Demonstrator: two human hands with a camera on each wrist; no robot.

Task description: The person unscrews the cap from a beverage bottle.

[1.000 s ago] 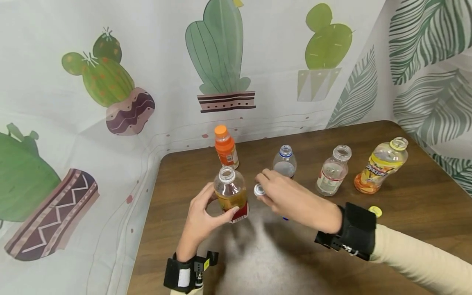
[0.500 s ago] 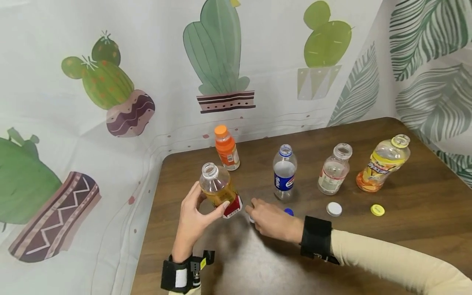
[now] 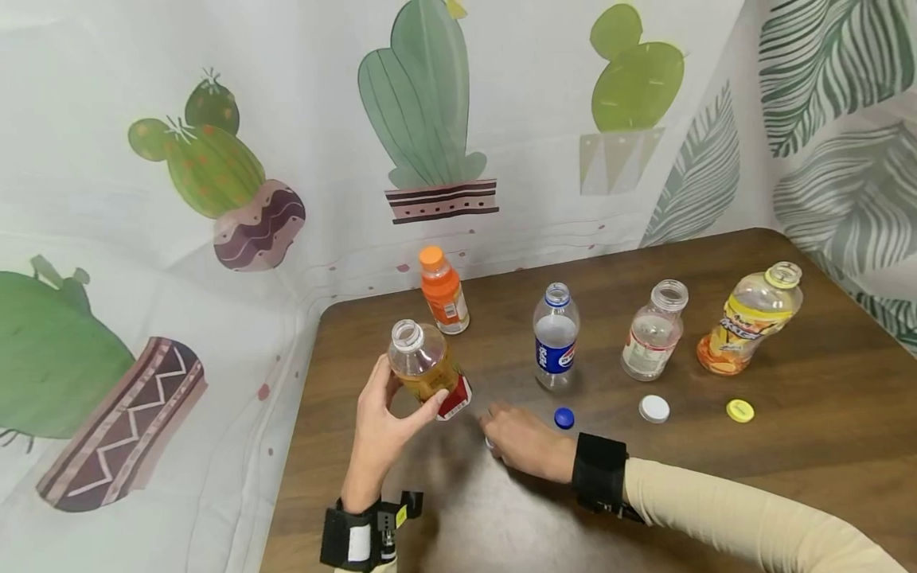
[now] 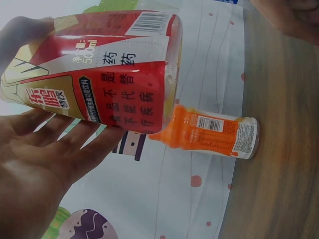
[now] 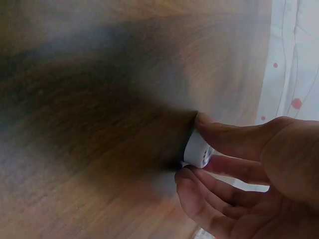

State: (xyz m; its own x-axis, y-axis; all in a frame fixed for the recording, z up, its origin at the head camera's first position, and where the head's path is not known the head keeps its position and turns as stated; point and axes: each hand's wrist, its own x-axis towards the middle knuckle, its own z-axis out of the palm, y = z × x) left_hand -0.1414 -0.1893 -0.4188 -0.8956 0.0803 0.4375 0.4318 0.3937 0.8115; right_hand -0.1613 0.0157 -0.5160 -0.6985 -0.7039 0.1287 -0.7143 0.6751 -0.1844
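My left hand (image 3: 401, 402) grips an uncapped bottle (image 3: 424, 370) of amber drink with a red label, lifted off the table and tilted left. In the left wrist view the red label (image 4: 99, 74) fills the top, with my fingers (image 4: 65, 149) under it. My right hand (image 3: 505, 430) lies low on the wooden table (image 3: 788, 469), just right of that bottle. Its thumb and fingers (image 5: 224, 137) pinch a small white cap (image 5: 198, 151) against the tabletop.
An orange capped bottle (image 3: 443, 290) stands behind. To the right stand an uncapped blue-labelled bottle (image 3: 555, 338), a clear bottle (image 3: 653, 330) and a yellow-labelled bottle (image 3: 748, 318). Blue (image 3: 564, 418), white (image 3: 654, 408) and yellow (image 3: 740, 411) caps lie loose. Cactus-print cloth walls the back and left.
My right hand came down from beside the bottle's mouth to the tabletop with the white cap. The left hand tilted the amber bottle leftward.
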